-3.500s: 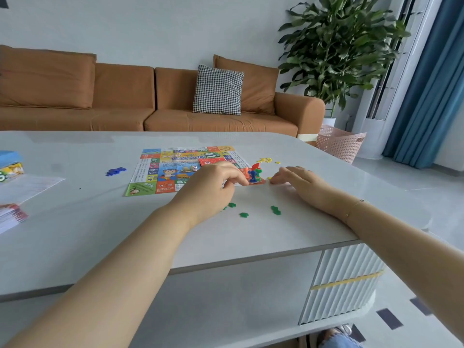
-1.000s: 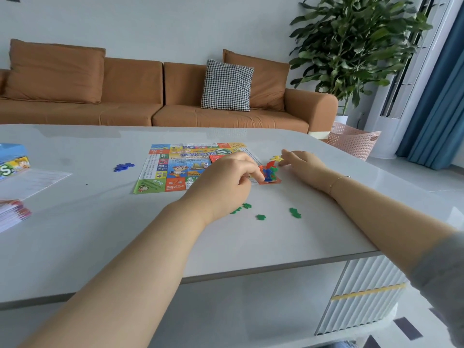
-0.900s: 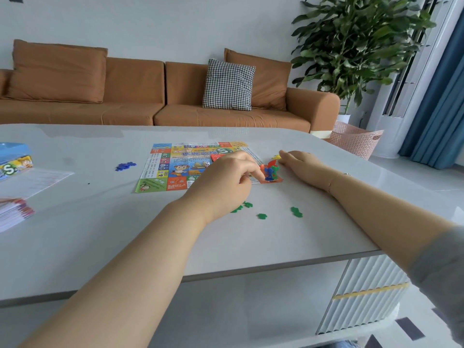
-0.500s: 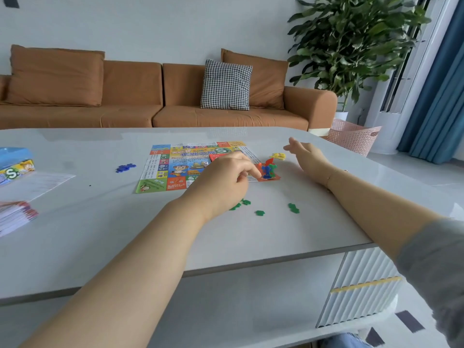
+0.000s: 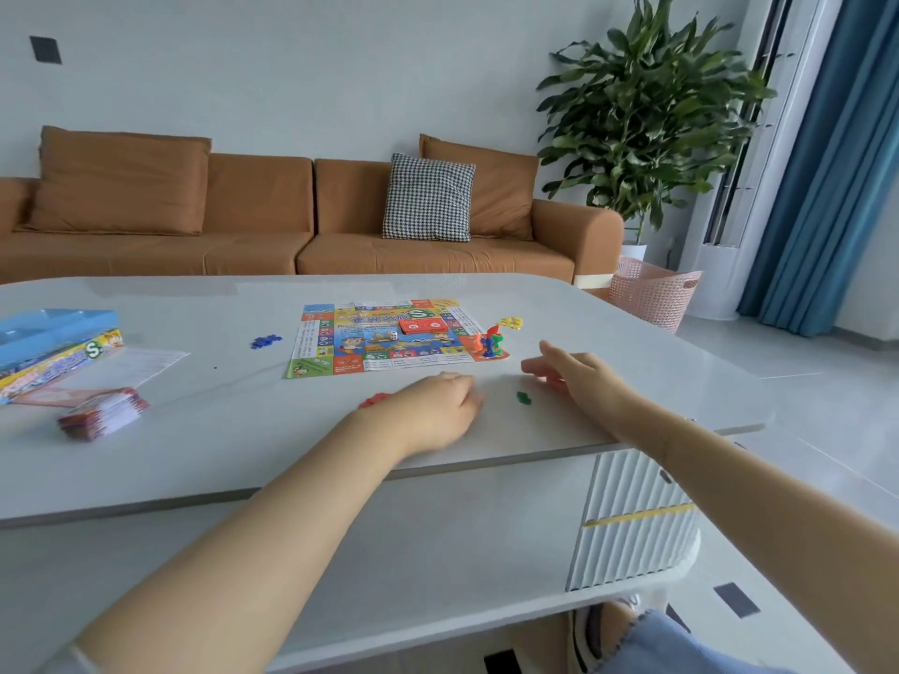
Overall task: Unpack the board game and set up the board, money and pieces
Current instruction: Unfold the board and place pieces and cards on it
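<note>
Pale grey table (image 5: 204,459) fills the middle band of the frame, its near edge running from lower left up to a rounded corner at centre right, with a brown sofa (image 5: 292,221), a checked cushion (image 5: 428,197) and a potted plant (image 5: 647,114) behind it in the upper half. Game board (image 5: 389,340) lies flat and unfolded at frame centre, well back from the near edge, printed in coloured squares around a picture field; a red card stack (image 5: 422,325) and a white die (image 5: 393,335) rest on it. Upright pawns (image 5: 489,342) in orange, blue, green and red stand clustered on the board's lower right corner, with yellow tokens (image 5: 511,323) just beyond that corner and blue tokens (image 5: 266,341) on bare tabletop left of the board. Left hand (image 5: 438,411) rests knuckles-up on the table below the board, fingers curled downward; motion blur hides whether it holds anything. Red tokens (image 5: 374,398) show just left of it. Right hand (image 5: 579,374) lies to its right, fingers extended and relaxed, holding nothing, with one green token (image 5: 523,397) on the open strip between the two hands. At frame left sit the blue game box (image 5: 53,342), a printed sheet (image 5: 131,364) beside it, and a stack of paper money (image 5: 104,415) nearer the table's front edge. Wide bare tabletop separates these from the board.
</note>
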{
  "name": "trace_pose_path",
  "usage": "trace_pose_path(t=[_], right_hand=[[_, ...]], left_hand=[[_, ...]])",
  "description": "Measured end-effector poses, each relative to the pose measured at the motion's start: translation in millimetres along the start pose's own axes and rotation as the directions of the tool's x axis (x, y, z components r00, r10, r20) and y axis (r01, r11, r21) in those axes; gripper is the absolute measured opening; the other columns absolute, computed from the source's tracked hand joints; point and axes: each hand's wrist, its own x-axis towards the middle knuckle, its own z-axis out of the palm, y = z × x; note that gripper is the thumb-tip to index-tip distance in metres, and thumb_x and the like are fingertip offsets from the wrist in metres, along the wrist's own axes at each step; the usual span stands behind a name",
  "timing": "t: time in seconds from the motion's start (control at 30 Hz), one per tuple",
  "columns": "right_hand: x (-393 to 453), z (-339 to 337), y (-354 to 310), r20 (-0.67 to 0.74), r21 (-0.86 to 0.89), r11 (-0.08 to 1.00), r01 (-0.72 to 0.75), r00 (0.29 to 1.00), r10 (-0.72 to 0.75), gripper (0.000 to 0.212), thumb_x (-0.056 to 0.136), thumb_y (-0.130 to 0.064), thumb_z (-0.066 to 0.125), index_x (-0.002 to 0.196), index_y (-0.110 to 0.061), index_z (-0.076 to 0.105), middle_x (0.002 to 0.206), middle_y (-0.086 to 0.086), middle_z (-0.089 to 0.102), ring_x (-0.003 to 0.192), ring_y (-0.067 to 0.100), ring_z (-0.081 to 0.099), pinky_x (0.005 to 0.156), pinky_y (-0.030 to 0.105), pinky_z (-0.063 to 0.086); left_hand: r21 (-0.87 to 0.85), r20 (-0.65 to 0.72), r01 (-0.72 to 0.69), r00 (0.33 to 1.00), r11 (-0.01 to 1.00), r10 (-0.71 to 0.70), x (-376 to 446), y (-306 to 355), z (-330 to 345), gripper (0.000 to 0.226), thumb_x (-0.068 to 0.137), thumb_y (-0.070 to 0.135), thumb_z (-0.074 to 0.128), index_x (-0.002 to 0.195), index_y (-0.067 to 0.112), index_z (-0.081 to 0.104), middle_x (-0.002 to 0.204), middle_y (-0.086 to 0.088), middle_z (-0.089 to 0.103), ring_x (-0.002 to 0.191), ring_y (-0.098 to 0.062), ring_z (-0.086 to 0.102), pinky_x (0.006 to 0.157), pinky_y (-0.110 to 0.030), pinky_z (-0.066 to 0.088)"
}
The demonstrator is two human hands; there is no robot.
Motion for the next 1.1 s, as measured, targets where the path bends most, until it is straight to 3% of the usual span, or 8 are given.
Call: trace_pose_path(t=[0.2,0.4,0.5,0.63,0.77,0.87,0.97,1.1], right_hand=[[-12,20,-9,-0.001,0.078,0.997,0.009,1.000,-0.009,0.046,0.100,-0.043,0.035,0.123,-0.011,0.060,0.128,0.004,0.059,0.114,0.017,0.055,0.108,0.035,0.038],[-16,39,-22,0.122,0.137,0.990,0.035,0.991,-0.052,0.055,0.097,-0.052,0.033,0.137,-0.017,0.047,0.135,-0.003,0.051,0.123,0.013,0.050,0.113,0.036,0.031],[-13,43,-27,0.217,0.226,0.974,0.010,0.974,-0.061,0.059,0.097,-0.053,0.030,0.143,-0.016,0.039,0.139,-0.001,0.048,0.125,0.015,0.048,0.113,0.035,0.032],[-9,47,-30,0.331,0.315,0.949,-0.010,0.938,-0.100,0.059,0.098,-0.052,0.027,0.142,-0.015,0.038,0.138,0.001,0.050,0.126,0.016,0.049,0.110,0.030,0.034],[2,43,-31,0.279,0.424,0.905,-0.040,0.956,-0.089,0.055,0.099,-0.050,0.026,0.128,-0.012,0.055,0.128,0.004,0.060,0.120,0.014,0.055,0.102,0.026,0.040],[6,51,-37,0.322,0.295,0.956,0.010,0.941,-0.109,0.057,0.100,-0.050,0.024,0.116,-0.011,0.063,0.122,0.005,0.065,0.111,0.010,0.060,0.097,0.022,0.043],[3,60,-45,0.388,0.194,0.979,0.060,0.912,-0.133,0.061,0.101,-0.048,0.021,0.116,-0.008,0.064,0.120,0.006,0.066,0.108,0.010,0.061,0.092,0.016,0.044],[-4,60,-44,0.444,0.194,0.977,0.083,0.881,-0.163,0.062,0.101,-0.046,0.021,0.109,-0.006,0.068,0.114,0.010,0.069,0.109,0.019,0.063,0.099,0.024,0.044]], left_hand=[[-0.279,-0.081,-0.030,0.997,0.960,0.007,-3,10,8,0.046,0.102,0.038,0.028,0.143,0.022,0.040,0.150,0.002,0.038,0.138,-0.015,0.033,0.109,-0.025,0.023],[-0.627,-0.144,-0.006,0.984,0.779,-0.108,-4,-3,8,0.054,0.099,0.050,0.024,0.145,0.023,0.035,0.150,0.008,0.035,0.140,-0.009,0.028,0.118,-0.035,0.018],[-0.798,-0.186,-0.016,0.957,0.602,-0.221,-12,-9,3,0.048,0.102,0.041,0.026,0.139,0.015,0.044,0.145,-0.001,0.045,0.135,-0.013,0.039,0.115,-0.034,0.025],[-0.976,-0.134,-0.067,0.936,0.206,-0.327,-41,1,-12,0.038,0.103,0.021,0.030,0.118,0.001,0.058,0.122,-0.016,0.062,0.116,-0.024,0.058,0.098,-0.029,0.044],[-0.994,-0.014,-0.048,0.950,-0.102,-0.313,-73,3,-23,0.036,0.099,0.016,0.035,0.111,-0.006,0.061,0.113,-0.022,0.066,0.105,-0.030,0.065,0.092,-0.036,0.052],[-0.929,0.236,0.197,0.967,-0.314,-0.092,-94,2,-19,0.037,0.095,0.015,0.037,0.108,-0.009,0.062,0.107,-0.024,0.066,0.095,-0.034,0.068,0.086,-0.038,0.056],[-0.787,0.521,0.546,0.838,-0.287,0.164,-106,4,6,0.041,0.090,0.015,0.039,0.109,-0.013,0.062,0.111,-0.027,0.064,0.097,-0.039,0.066,0.087,-0.043,0.053],[-0.635,0.602,0.631,0.766,-0.446,0.226,-96,0,45,0.045,0.090,0.011,0.033,0.112,-0.020,0.057,0.121,-0.033,0.057,0.100,-0.047,0.063,0.088,-0.052,0.049]])
